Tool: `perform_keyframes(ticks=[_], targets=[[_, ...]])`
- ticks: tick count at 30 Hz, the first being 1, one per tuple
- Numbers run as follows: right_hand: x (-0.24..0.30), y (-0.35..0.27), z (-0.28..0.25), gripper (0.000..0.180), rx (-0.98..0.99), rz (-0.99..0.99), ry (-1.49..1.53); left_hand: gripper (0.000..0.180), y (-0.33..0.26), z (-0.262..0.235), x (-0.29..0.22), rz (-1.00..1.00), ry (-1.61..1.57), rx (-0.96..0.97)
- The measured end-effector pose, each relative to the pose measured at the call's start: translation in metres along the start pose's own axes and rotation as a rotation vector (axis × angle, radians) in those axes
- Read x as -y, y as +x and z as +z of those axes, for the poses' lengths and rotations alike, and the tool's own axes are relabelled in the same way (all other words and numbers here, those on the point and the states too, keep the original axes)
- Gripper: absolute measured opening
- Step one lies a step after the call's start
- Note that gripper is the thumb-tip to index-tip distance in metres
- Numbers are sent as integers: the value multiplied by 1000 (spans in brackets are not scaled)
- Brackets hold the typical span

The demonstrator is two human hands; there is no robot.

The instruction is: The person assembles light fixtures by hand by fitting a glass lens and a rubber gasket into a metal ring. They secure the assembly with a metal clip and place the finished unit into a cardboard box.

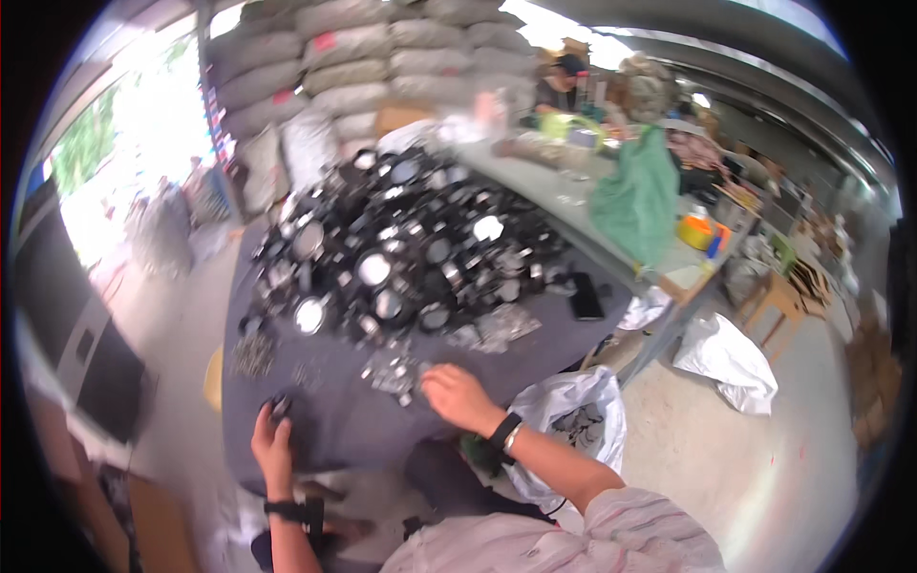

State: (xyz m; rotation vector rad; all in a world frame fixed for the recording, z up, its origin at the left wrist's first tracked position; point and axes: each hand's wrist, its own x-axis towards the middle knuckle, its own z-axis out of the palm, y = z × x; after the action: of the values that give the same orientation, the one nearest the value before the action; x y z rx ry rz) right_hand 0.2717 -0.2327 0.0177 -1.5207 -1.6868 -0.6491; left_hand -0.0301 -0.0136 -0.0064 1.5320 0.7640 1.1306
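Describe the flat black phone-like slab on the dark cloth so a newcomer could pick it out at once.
Start at the big heap of black round parts with shiny faces on the dark grey cloth-covered table. Just past the heap's right edge, toward the table's right rim, lies the flat black rectangular slab. It lies alone, and it is flat and straight-edged where its neighbours are round.

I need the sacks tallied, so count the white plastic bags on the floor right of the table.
2. One white bag stands open just right of the right hand, against the table. The other white bag lies crumpled farther right on the floor. Others may be hidden.
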Motion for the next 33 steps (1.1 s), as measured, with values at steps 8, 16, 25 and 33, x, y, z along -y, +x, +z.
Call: perform_keyframes(ticks=[8, 16, 25, 33], targets=[[26, 64, 6, 11, -136, 189, 9, 59, 12, 33, -27, -106, -144, 44], [107, 136, 121, 13, -74, -31, 541, 77, 2, 17, -24, -97, -141, 32], [108, 133, 163, 14, 120, -125, 496, 72, 6, 15, -16, -44, -71, 39], [104, 134, 162, 17, 144, -140, 448, 54, 8, 19, -21, -101, -127, 21]])
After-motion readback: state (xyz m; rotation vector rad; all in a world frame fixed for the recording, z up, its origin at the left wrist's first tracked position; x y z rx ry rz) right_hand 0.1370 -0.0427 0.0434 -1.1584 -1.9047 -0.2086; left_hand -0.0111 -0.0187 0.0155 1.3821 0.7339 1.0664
